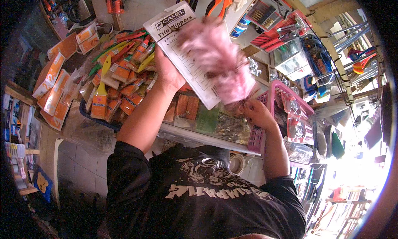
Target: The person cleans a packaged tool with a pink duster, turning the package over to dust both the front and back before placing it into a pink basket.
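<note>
In my left hand (168, 72) is a white backing card for Camel tile nippers (194, 75), held tilted above the counter. Part of its printed face is covered by a pink feather-like duster (222, 63), smeared by motion blur. My right hand (260, 114) is closed around the lower end of this duster, low and to the right of the card. The duster's handle is mostly hidden by the fingers. Whether the nippers themselves are on the card cannot be seen.
Paintbrushes (99, 103) are heaped on the left, beside orange cardboard boxes (54, 94). A glass-topped counter (206, 119) lies below my hands, with a pink plastic basket (270, 99) at its right. Orange-handled pliers (219, 4) are just beyond the card.
</note>
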Action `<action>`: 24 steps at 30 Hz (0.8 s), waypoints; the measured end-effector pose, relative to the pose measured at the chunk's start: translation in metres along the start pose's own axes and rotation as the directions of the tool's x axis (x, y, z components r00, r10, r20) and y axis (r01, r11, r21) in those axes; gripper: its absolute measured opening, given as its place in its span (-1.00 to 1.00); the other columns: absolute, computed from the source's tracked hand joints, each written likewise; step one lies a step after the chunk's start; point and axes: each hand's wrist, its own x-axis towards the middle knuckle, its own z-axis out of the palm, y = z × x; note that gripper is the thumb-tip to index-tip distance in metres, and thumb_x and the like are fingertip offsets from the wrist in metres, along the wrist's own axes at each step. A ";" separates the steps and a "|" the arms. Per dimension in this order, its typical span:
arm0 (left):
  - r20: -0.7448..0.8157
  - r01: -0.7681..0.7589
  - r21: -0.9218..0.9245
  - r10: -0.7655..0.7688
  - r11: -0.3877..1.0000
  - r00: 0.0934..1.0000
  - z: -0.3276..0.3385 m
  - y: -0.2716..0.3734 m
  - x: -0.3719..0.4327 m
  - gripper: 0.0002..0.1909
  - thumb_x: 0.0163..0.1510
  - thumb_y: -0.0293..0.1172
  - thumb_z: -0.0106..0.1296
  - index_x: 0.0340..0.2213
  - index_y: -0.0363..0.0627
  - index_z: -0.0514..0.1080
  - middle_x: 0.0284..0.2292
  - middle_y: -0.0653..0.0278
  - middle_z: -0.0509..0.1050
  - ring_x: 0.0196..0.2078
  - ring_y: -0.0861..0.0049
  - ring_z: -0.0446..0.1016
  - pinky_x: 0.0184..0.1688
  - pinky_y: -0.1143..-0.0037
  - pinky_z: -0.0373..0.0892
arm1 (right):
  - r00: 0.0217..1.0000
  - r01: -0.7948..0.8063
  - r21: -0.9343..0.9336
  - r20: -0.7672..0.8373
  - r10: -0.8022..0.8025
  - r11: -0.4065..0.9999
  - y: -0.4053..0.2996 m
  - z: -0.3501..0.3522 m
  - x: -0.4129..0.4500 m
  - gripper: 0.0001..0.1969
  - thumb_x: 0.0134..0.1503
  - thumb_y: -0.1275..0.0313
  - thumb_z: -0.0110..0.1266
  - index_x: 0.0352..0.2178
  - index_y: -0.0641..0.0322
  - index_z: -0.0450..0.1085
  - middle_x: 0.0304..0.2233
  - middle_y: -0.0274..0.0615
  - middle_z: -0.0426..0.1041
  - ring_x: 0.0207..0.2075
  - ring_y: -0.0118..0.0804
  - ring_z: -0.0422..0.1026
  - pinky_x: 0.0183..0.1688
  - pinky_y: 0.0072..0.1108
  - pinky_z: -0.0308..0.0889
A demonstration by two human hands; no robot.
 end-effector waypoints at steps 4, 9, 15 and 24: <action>0.051 0.091 -0.119 -0.086 0.989 0.995 -0.001 0.001 -0.003 -0.29 0.13 0.17 -0.47 0.01 -0.19 0.25 -0.04 0.11 0.34 0.00 0.27 0.35 0.06 0.25 0.27 | 0.995 0.095 -0.062 0.044 -0.093 0.993 0.008 -0.002 0.000 -0.76 0.10 0.30 0.04 -0.28 0.24 0.44 -0.48 -0.37 0.46 -0.49 -0.55 0.34 -0.42 -0.60 0.27; 0.044 0.028 -0.071 -0.025 0.997 0.999 -0.001 -0.001 -0.002 -0.26 0.11 0.23 -0.44 0.07 -0.15 0.17 0.01 0.13 0.30 0.05 0.24 0.30 0.08 0.24 0.25 | 0.932 0.317 -0.184 -0.121 -0.341 0.930 0.020 -0.001 0.016 -0.72 0.10 0.27 0.05 -0.25 0.24 0.45 -0.51 -0.39 0.44 -0.54 -0.61 0.31 -0.49 -0.65 0.24; 0.013 0.072 -0.035 -0.071 0.997 0.997 0.000 -0.002 0.002 -0.25 0.09 0.23 -0.37 0.07 -0.18 0.16 0.01 0.10 0.29 0.03 0.22 0.31 0.10 0.21 0.22 | 0.999 0.053 -0.092 0.005 -0.053 0.994 0.011 -0.004 0.003 -0.73 0.09 0.26 0.07 -0.27 0.24 0.44 -0.54 -0.38 0.44 -0.58 -0.59 0.28 -0.54 -0.64 0.21; 0.085 0.012 0.007 -0.013 1.000 0.996 -0.009 -0.008 0.002 -0.30 0.10 0.20 -0.36 0.05 -0.13 0.19 -0.01 0.15 0.31 0.00 0.30 0.34 0.09 0.29 0.25 | 0.969 0.235 -0.038 -0.072 -0.238 0.971 0.008 0.007 0.007 -0.78 0.09 0.29 0.07 -0.37 0.27 0.40 -0.57 -0.38 0.39 -0.51 -0.60 0.32 -0.46 -0.62 0.26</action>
